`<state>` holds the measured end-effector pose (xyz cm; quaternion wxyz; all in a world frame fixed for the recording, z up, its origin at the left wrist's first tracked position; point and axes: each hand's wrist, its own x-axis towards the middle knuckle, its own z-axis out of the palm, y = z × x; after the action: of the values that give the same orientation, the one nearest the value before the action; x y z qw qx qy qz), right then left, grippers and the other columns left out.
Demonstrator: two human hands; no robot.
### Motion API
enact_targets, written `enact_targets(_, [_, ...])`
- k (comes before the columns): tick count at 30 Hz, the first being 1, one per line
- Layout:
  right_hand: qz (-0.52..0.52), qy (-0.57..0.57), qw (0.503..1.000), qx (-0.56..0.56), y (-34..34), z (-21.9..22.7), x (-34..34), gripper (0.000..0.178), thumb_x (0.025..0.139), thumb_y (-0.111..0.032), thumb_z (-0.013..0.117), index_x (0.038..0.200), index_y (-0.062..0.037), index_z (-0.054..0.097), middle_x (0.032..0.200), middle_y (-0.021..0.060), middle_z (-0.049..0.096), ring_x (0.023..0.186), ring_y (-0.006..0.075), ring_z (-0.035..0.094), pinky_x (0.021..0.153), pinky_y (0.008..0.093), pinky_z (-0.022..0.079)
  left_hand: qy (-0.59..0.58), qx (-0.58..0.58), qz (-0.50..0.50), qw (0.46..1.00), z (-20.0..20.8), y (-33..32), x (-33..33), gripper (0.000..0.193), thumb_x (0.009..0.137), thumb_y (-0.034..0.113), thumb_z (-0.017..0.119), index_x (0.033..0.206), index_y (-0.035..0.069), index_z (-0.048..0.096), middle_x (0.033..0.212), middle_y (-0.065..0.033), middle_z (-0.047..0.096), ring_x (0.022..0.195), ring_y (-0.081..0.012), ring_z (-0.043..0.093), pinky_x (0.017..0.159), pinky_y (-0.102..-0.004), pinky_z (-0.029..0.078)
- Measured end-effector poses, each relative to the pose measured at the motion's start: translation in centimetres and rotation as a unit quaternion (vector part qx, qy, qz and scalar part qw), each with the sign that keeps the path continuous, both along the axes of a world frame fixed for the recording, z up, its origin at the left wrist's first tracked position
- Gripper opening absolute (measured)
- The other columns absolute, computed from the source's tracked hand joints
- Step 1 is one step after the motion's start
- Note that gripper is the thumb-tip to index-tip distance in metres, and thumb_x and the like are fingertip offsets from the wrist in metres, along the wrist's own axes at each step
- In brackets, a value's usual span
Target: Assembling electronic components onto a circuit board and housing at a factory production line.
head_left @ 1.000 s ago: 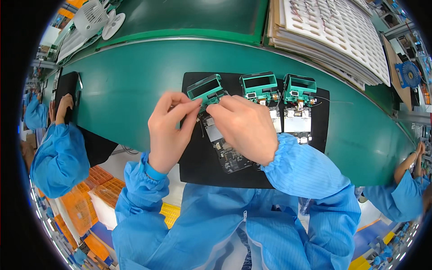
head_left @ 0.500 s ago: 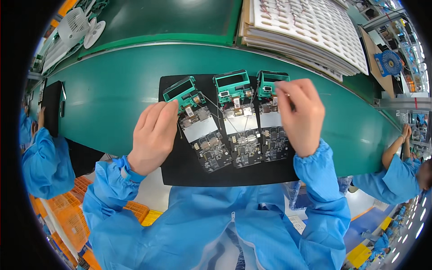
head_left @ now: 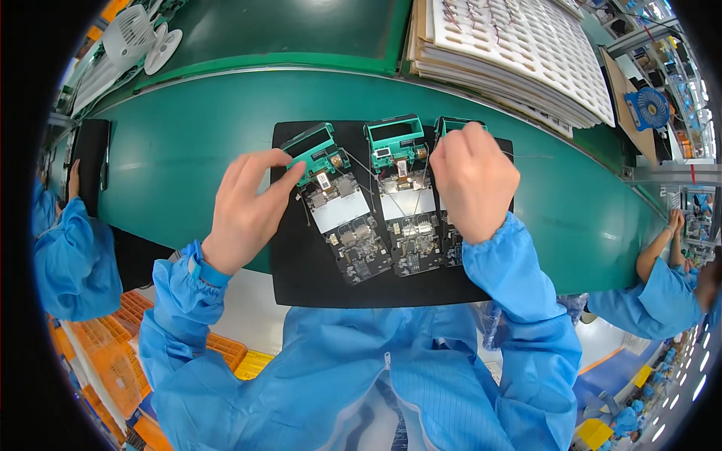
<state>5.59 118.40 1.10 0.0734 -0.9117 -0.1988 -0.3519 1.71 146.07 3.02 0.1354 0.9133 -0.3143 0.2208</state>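
On a black mat [head_left: 304, 282] lie three circuit boards, each joined at its far end to a green plastic frame. My left hand [head_left: 252, 207] pinches the near left corner of the left green frame [head_left: 320, 159] between thumb and forefinger; its board [head_left: 361, 252] slants toward me. The middle green frame [head_left: 395, 134] and middle board [head_left: 416, 244] rest untouched, with thin wires crossing over them. Over the right green frame [head_left: 450, 123], my right hand [head_left: 477, 180] is closed in a pinch. It covers much of that frame and of the right board [head_left: 453, 244]; what its fingertips hold is hidden.
Stacked white foam trays [head_left: 519, 56] stand at the far right beyond the green table [head_left: 180, 165]. A blue fan [head_left: 648, 107] is behind them on the right, a white fan [head_left: 128, 34] at far left. Co-workers in blue sleeves [head_left: 79, 263] sit on both sides.
My right hand has moved left and turned inward over the right frame. My left thumb and forefinger have spread around the corner of the left frame. The view has shifted slightly.
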Motion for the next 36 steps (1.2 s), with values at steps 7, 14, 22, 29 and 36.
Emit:
enact_targets(7, [-0.003,0.094,0.931,0.353,-3.1,2.9,0.8,0.01,0.076,0.001,0.071,0.072,-0.0011,0.061,0.066,0.004,0.053,0.053,0.0085,0.05,0.048,0.023,0.04,-0.038,-0.01,-0.037,0.999,-0.3,1.2,0.5,0.036,0.061,-0.008,0.068,0.095,0.002,0.069,0.093,-0.0083,0.056,0.08,-0.0243,0.058,0.065,-0.0341,0.048])
enact_targets(14, [0.187,0.082,0.957,0.205,1.7,1.2,0.4,0.014,0.068,-0.002,0.073,0.071,-0.0067,0.061,0.068,0.0062,0.052,0.058,0.0224,0.056,0.049,0.0314,0.045,-0.073,0.03,-0.104,0.991,-0.2,2.4,1.6,0.037,0.058,-0.008,0.07,0.094,-0.001,0.068,0.089,-0.0094,0.057,0.079,-0.0254,0.058,0.068,-0.0368,0.049])
enact_targets(22, [0.196,0.045,0.98,-0.006,4.3,0.7,-0.1,0.019,0.069,-0.009,0.071,0.067,-0.0059,0.052,0.071,0.0049,0.046,0.064,0.0189,0.053,0.048,0.0302,0.045,-0.087,0.03,-0.118,0.989,-0.2,2.3,2.5,0.024,0.062,0.0,0.07,0.085,0.001,0.064,0.093,-0.0082,0.057,0.084,-0.0249,0.059,0.077,-0.0371,0.049])
enact_targets(29, [0.16,0.102,0.977,0.097,5.1,0.5,0.4,0.019,0.071,-0.006,0.069,0.068,-0.0041,0.051,0.068,0.0061,0.046,0.059,0.0212,0.053,0.048,0.0319,0.045,0.004,-0.132,-0.013,0.991,-0.4,1.1,1.7,0.02,0.065,-0.007,0.067,0.081,0.004,0.061,0.091,-0.0076,0.057,0.079,-0.0245,0.058,0.072,-0.0346,0.047])
enact_targets(36, [0.167,0.358,0.776,0.492,2.3,3.3,-0.3,0.007,0.082,-0.001,0.069,0.077,0.0013,0.065,0.073,-0.0018,0.054,0.062,0.0025,0.049,0.054,0.018,0.038,0.142,-0.297,0.008,0.944,2.2,-1.4,-1.0,0.017,0.068,-0.007,0.065,0.081,0.003,0.064,0.091,-0.0091,0.057,0.079,-0.0199,0.059,0.069,-0.0284,0.047])
